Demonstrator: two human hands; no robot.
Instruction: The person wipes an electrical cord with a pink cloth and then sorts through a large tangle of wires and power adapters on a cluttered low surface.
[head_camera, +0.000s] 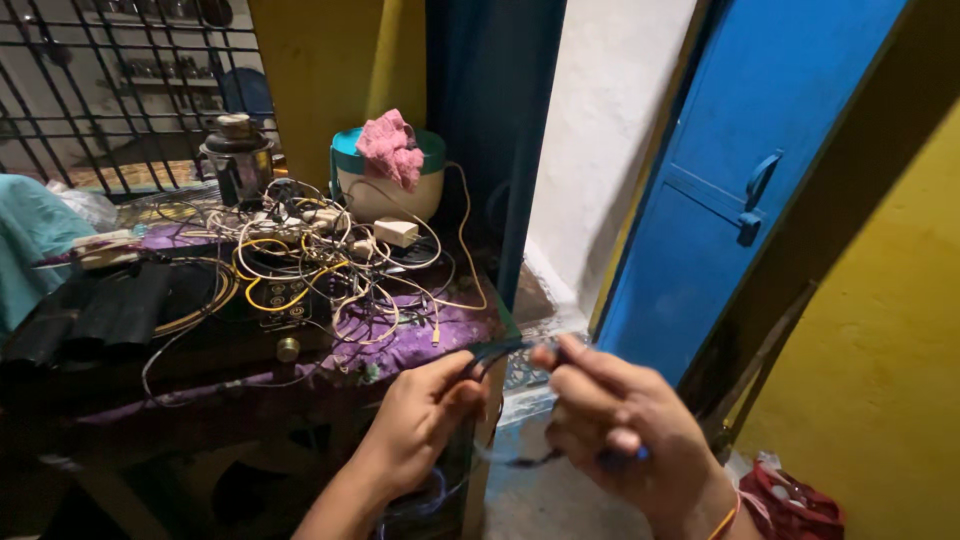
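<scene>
My left hand (420, 415) and my right hand (620, 420) are raised in front of me at the lower middle of the view. Between their fingertips they pinch a thin dark cable (500, 350), which is blurred. A further stretch of the cable hangs below my right hand, near a small blue piece (620, 457) held under its fingers. Both hands hover just off the near right corner of a low table (440, 335) covered with a purple cloth.
A tangle of white and yellow wires (320, 260) with a white adapter (396, 232) lies on the table. Behind stand a teal-lidded pot (385, 185) with a pink cloth (392, 145) and a metal kettle (238, 160). A blue door (760, 180) is at right, a red bag (795, 505) on the floor.
</scene>
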